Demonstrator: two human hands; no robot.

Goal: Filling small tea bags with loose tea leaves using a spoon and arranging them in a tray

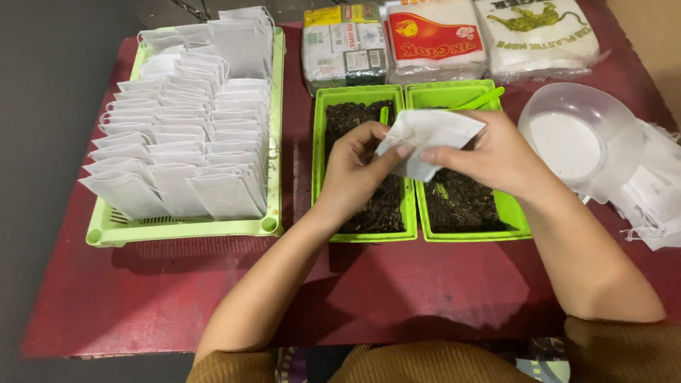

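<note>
Both my hands hold one small white paper bag (pixel 428 135) above two green trays. My left hand (pixel 355 169) pinches its left edge with thumb and fingers. My right hand (pixel 496 156) grips its right side. Below them, the left green tray (pixel 326 163) and the right green tray (pixel 512 213) hold dark loose tea leaves. A green scoop (pixel 484 98) lies in the right tray's far corner.
A light green basket (pixel 113 230) at the left holds several rows of filled white bags. Boxed and bagged packages (pixel 345 48) line the far edge. A clear plastic bowl (pixel 603 113) and loose empty white bags (pixel 656 198) lie at the right on the red table (pixel 142 298).
</note>
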